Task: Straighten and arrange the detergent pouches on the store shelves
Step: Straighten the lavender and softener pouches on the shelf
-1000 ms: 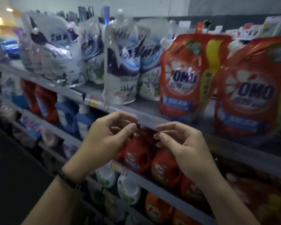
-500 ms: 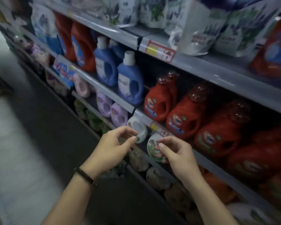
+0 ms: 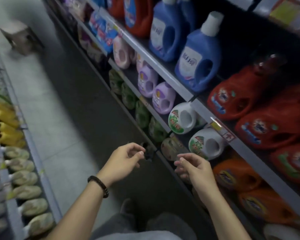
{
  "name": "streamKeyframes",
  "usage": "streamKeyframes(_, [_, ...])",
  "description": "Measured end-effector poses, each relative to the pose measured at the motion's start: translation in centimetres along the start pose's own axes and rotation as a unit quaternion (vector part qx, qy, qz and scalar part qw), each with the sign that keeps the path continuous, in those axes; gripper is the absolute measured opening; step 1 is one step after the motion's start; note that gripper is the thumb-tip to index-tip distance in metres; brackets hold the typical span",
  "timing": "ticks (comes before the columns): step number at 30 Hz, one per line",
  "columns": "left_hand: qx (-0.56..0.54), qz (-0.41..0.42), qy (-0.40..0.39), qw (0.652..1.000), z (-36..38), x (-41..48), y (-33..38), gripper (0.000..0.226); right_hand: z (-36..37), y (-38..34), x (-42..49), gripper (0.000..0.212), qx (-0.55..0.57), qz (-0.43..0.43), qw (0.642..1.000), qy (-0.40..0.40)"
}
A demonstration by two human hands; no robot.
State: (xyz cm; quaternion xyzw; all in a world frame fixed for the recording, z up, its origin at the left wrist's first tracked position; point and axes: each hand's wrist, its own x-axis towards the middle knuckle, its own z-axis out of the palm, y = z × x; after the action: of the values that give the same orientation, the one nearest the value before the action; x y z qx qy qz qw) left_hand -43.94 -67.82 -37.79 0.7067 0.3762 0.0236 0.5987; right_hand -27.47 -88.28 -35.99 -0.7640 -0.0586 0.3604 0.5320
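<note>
No detergent pouch shows in the head view now; the shelves here carry jugs. My left hand (image 3: 123, 161), with a dark bead bracelet on its wrist, hangs in front of the lower shelves with loosely curled fingers and holds nothing. My right hand (image 3: 194, 168) hangs beside it, fingers also loosely curled and empty, just in front of a white jug with a green label (image 3: 204, 144). Neither hand touches a shelf or a product.
Blue jugs (image 3: 197, 56), red jugs (image 3: 246, 94), purple jugs (image 3: 160, 97), orange jugs (image 3: 237, 175) and green ones (image 3: 142, 115) fill the shelf rack (image 3: 249, 153) at right. A second rack with yellow and pale bottles (image 3: 9, 134) lines the left. A cardboard box (image 3: 21, 38) sits on the aisle floor.
The view has swung down from the top pouch shelf to the lower jug shelves and the floor. Both hands dropped with it, staying empty and close together.
</note>
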Motion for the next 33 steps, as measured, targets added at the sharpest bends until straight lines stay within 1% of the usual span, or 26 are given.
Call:
streamKeyframes(5, [-0.034, -0.103, 0.051, 0.993, -0.3, 2.2, -5.6, 0.009, 2.0, 2.3, 3.3, 0.012, -0.060, 0.068, 0.995, -0.046])
streamKeyframes(9, [-0.028, -0.159, 0.056, 0.985, 0.2, 4.6, -7.7, 0.010, 2.4, 3.6, 8.7, 0.010, -0.133, 0.103, 0.982, -0.088])
streamKeyframes(13, [-0.024, -0.200, 0.056, 0.978, 0.7, 7.1, -8.7, 0.009, 3.2, 4.5, 14.5, 0.009, -0.163, 0.149, 0.968, -0.117])
streamKeyframes(16, [-0.006, -0.216, 0.051, 0.975, 0.9, 9.5, -9.6, 0.008, 4.0, 5.9, 18.4, 0.010, -0.186, 0.153, 0.960, -0.144])
streamKeyframes(19, [0.018, -0.225, 0.060, 0.972, 0.6, 11.7, -10.2, 0.008, 4.8, 7.6, 21.3, 0.012, -0.222, 0.175, 0.943, -0.176])
streamKeyframes(25, [-0.011, -0.243, 0.059, 0.968, 0.7, 15.9, -13.4, 0.007, 6.6, 12.2, 26.6, 0.021, -0.242, 0.234, 0.927, -0.163])
streamKeyframes(29, [0.000, -0.255, 0.028, 0.966, 1.3, 19.4, -17.8, 0.006, 7.5, 16.0, 28.9, 0.025, -0.235, 0.249, 0.929, -0.141])
streamKeyframes(33, [0.026, -0.264, -0.019, 0.964, 1.6, 23.7, -23.2, 0.015, 8.7, 21.0, 31.4, 0.030, -0.191, 0.275, 0.938, -0.092])
